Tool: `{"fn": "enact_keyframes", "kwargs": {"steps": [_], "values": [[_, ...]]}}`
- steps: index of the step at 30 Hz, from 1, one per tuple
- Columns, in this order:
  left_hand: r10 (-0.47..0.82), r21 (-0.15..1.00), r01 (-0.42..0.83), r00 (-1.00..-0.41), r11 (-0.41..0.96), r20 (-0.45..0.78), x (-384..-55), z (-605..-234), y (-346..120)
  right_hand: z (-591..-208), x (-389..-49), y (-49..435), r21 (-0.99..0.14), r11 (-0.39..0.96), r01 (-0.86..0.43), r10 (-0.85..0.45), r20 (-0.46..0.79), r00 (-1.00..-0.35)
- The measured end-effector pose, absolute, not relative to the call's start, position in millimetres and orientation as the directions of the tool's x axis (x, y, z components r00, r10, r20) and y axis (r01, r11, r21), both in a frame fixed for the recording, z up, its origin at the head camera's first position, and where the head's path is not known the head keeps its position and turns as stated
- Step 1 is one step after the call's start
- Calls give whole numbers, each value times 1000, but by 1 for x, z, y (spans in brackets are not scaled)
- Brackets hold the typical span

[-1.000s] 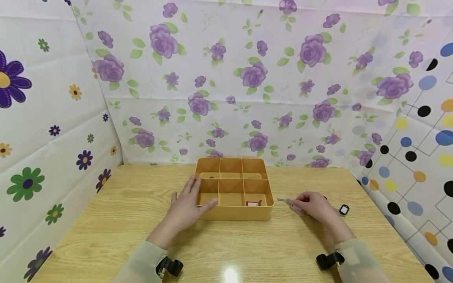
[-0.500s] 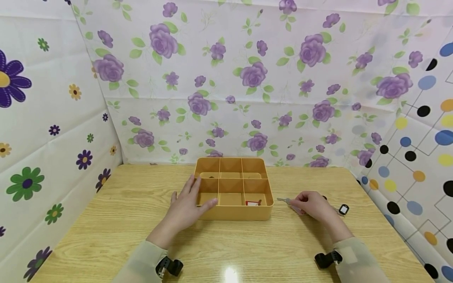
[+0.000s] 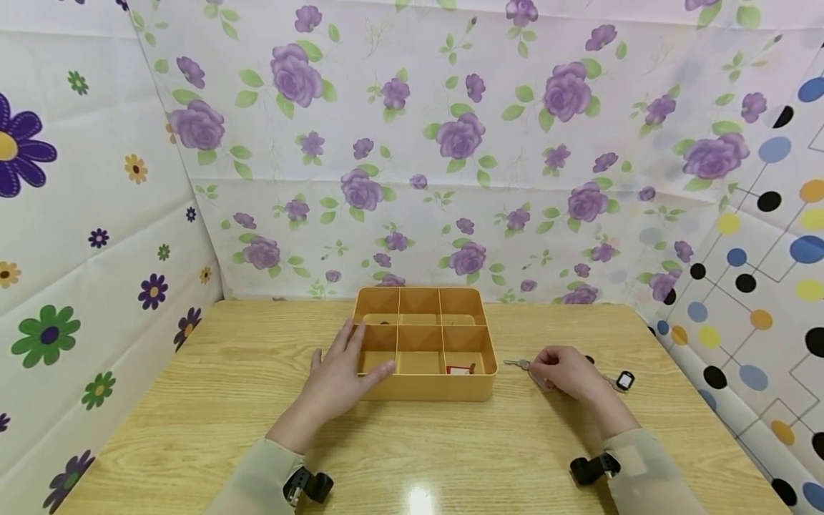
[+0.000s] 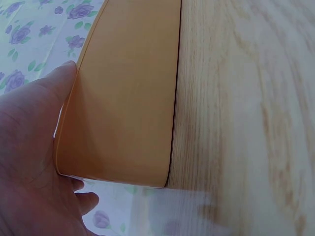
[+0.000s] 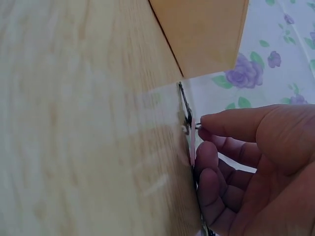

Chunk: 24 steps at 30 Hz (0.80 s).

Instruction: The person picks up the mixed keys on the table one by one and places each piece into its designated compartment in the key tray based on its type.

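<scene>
Fingers of the right hand (image 3: pixel 563 373), nearly together, pinch a slim silver metal key (image 3: pixel 516 364) by its ring (image 5: pixel 199 126), at three o'clock from the orange plastic six-compartment box (image 3: pixel 430 388) on the pale wooden desk (image 3: pixel 450 447); the left hand (image 3: pixel 341 375) lays spread, straight fingers on the box's eight o'clock corner.

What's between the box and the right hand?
A key, in the head view: its blade points at the box across bare table, its other end by the right hand.

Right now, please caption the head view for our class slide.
Left hand rests on a divided, rectangular orange plastic box; right hand pinches a silver metal key near its head.
</scene>
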<state>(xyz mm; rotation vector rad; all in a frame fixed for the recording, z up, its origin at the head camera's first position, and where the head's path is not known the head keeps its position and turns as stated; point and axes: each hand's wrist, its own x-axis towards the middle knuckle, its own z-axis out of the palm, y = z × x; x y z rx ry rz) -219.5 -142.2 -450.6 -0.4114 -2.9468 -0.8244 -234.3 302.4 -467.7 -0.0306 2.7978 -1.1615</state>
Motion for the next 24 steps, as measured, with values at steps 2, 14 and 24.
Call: {"fn": "enact_keyframes", "kwargs": {"steps": [2, 14, 24], "values": [[240, 505, 270, -963, 820, 124, -220, -450, -142, -466, -232, 304, -719, 695, 14, -68, -85, -994], [243, 498, 269, -963, 825, 116, -220, -448, -141, -460, -233, 309, -821, 571, 22, -20, -40, -999], [246, 510, 267, -963, 818, 109, -219, -449, -142, -460, -235, 309, -896, 440, 55, 13, -55, -998]]}}
